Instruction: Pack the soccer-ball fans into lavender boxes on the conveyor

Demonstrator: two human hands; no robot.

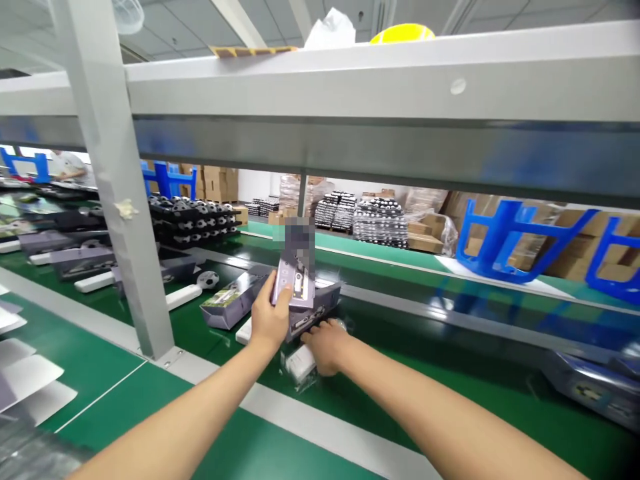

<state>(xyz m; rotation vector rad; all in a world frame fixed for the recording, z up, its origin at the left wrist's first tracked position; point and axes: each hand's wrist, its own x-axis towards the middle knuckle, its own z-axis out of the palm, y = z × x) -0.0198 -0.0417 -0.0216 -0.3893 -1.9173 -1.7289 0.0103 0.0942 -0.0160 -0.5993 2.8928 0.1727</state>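
Carton: purple printed box, standing upright at centre frame, just above the green belt.
Left hand: wrapped round the carton's lower end, thumb up the near face, fingers behind.
Right hand: just right of and below the left, palm down, fingers curled onto a white part in a clear bag lying on the belt; touching it, a true pinch not confirmable.
Open box: dark tray-like pack right behind both hands, on the belt, touching or just beside the right fingertips.
Handling, carton: likely light, thin card, stiff along the edges but easy to dent on the broad faces; best gripped by the narrow sides near the bottom, much as now.
Handling, bag: probably slippery film, loose round a small hard piece; better gripped through the film on the part itself.
Neighbours: another purple pack left of the hands, white bars further left, grey post in the left third.
Hidden: carton's top blurred out, print unreadable.
Cut off: bagged part half under the right palm, shape unclear; open box contents masked by the carton and hand.
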